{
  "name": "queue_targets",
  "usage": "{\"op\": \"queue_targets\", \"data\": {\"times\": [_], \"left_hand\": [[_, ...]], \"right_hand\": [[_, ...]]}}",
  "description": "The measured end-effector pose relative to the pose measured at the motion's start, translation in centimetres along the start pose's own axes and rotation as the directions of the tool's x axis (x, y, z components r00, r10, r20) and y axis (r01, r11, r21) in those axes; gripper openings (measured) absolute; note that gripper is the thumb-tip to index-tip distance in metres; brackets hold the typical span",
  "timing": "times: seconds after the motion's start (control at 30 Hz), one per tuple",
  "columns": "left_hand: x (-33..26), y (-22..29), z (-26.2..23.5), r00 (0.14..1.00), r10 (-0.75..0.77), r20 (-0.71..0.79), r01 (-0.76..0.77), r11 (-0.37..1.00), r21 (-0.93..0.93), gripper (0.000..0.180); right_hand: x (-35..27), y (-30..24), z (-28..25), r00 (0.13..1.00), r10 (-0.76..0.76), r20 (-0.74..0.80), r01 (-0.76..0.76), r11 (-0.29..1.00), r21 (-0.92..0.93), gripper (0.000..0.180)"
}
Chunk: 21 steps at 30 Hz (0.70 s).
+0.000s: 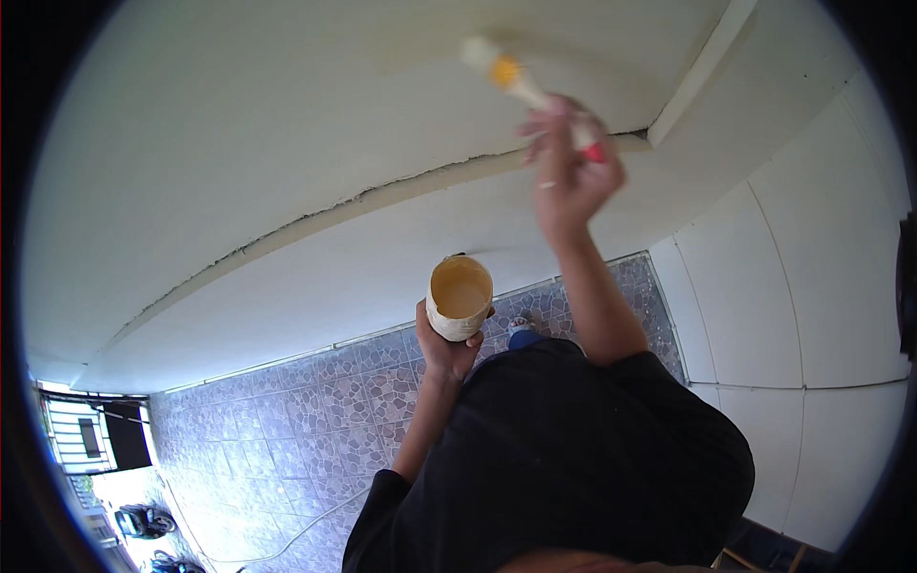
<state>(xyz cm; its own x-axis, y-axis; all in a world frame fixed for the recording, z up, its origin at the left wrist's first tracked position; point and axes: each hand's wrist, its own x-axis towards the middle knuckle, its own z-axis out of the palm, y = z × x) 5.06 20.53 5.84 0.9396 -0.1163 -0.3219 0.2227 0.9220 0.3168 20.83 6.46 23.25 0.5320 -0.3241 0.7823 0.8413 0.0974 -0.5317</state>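
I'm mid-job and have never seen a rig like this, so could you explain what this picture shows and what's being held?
There is no machine here: these are a person's own bare hands. The one picture comes from a wide fisheye camera, the left of two worn on the head, looking down, so straight edges bend near the rim. The left hand holds an open container, cream-coloured inside. The right hand, blurred, grips a paintbrush raised by the pale wall; whether its bristles touch, I can't tell. A thin pale hose or cable lies on the tiled floor.
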Motion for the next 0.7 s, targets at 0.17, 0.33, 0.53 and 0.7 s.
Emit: {"op": "queue_targets", "data": {"times": [0.17, 0.33, 0.53, 0.7], "left_hand": [[0.2, 0.1, 0.4, 0.998, 0.002, 0.057, -0.005, 0.999, 0.052, 0.054], [-0.3, 0.3, -0.1, 0.998, 0.012, 0.054, -0.014, 1.0, 0.028, 0.055], [-0.8, 0.5, -0.7, 1.0, 0.003, 0.017, -0.003, 1.0, -0.004, 0.056], [-2.3, 1.0, -0.7, 0.997, 0.077, 0.0, -0.077, 0.997, -0.002, 0.058]], "right_hand": [[-0.8, 2.0, 3.2, 0.985, 0.098, 0.145, -0.103, 0.994, 0.027, 0.016], [1.2, 1.8, -2.9, 0.996, 0.031, -0.082, -0.041, 0.991, -0.124, 0.018], [0.7, 2.1, -1.2, 0.892, -0.434, 0.13, 0.406, 0.64, -0.652, 0.015], [-2.4, 2.1, 8.0, 0.835, -0.476, 0.275, 0.549, 0.692, -0.469, 0.02]]}}
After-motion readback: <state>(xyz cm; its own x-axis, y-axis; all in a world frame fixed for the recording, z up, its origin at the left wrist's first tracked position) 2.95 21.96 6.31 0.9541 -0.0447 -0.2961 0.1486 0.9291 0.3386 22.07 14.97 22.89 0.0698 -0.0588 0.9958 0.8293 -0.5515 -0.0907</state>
